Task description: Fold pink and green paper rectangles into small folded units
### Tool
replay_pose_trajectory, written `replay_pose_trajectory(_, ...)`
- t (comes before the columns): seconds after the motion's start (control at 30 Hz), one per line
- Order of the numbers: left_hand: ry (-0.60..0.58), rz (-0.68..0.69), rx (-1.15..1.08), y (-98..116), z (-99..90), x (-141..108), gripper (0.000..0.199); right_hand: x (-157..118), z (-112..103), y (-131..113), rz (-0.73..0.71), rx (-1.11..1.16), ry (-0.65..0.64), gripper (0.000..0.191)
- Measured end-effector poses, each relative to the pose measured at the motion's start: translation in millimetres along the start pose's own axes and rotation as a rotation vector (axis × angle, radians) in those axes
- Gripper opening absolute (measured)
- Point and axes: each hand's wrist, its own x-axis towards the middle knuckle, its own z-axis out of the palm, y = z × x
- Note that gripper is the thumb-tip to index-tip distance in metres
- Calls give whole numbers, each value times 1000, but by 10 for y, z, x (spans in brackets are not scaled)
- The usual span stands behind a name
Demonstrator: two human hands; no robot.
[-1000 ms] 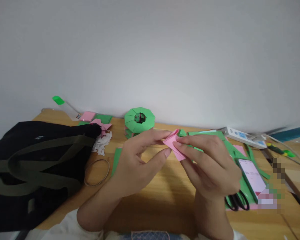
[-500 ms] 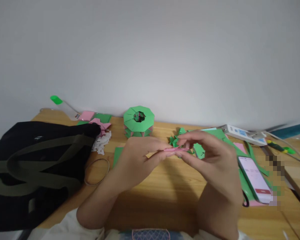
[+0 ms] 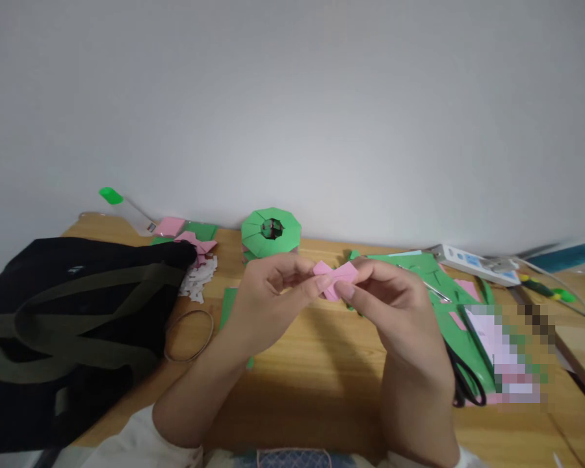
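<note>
A small folded pink paper (image 3: 335,279) is held up over the wooden table, its upper edge spreading into two points. My left hand (image 3: 273,302) pinches its left side between thumb and fingers. On the right side, my right hand (image 3: 394,302) grips it the same way, thumb on the front face. Beyond the hands stands a round green paper ring (image 3: 272,232) with an open centre and pink parts below. A green sheet (image 3: 228,305) lies partly hidden behind my left wrist.
A black bag (image 3: 78,325) covers the left side, beside a thin hoop (image 3: 189,335) and pink folded pieces (image 3: 197,244). To the right are green sheets (image 3: 414,266), black-handled scissors (image 3: 468,383), a phone (image 3: 487,331) and a power strip (image 3: 478,263).
The pink paper has turned from edge-on to showing its face. My right hand has shifted left and closer to my left hand, uncovering more of the scissors.
</note>
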Motion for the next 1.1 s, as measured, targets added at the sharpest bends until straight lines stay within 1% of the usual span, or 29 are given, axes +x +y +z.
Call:
replay_pose_trajectory(0.13,-36,-9,22,25,-5,10,9,15,-1,-9,-7,-20,-12,6)
replay_pose_trajectory(0.3,-45,-9,-9,30,2,25,7,11,26,10,-44,-66,58,7)
replay_pose_trajectory(0.4,-44,-27,3,21,14,16,10,5,26,3,-47,-81,39,6)
replay_pose_trajectory(0.47,-32,-12,46,22,20,3,10,17,14,-5,-34,-54,13,5)
replay_pose_trajectory(0.5,-23,4,91,27,20,-4,11,29,6,-6,-20,-28,5,7)
replay_pose_trajectory(0.57,-12,50,232,41,15,-16,11,64,-12,-2,27,35,6,18)
replay_pose_trajectory(0.63,-30,124,417,60,0,-21,12,100,-33,9,94,91,17,31)
replay_pose_trajectory(0.67,-53,169,513,68,-10,-22,13,114,-44,14,128,106,14,34)
replay_pose_trajectory(0.73,-100,264,658,79,-28,-20,14,129,-67,18,173,114,-9,33)
replay_pose_trajectory(0.8,-127,316,731,83,-38,-18,18,128,-89,11,178,99,-39,28)
replay_pose_trajectory(0.87,-122,311,734,82,-35,-15,20,116,-102,-6,135,88,-66,22)
replay_pose_trajectory(0.97,-83,247,652,84,-17,-11,16,86,-96,-41,41,43,-83,12)
replay_pose_trajectory(1.1,-41,138,474,102,-3,-15,13,29,-69,-73,-42,-85,-15,4)
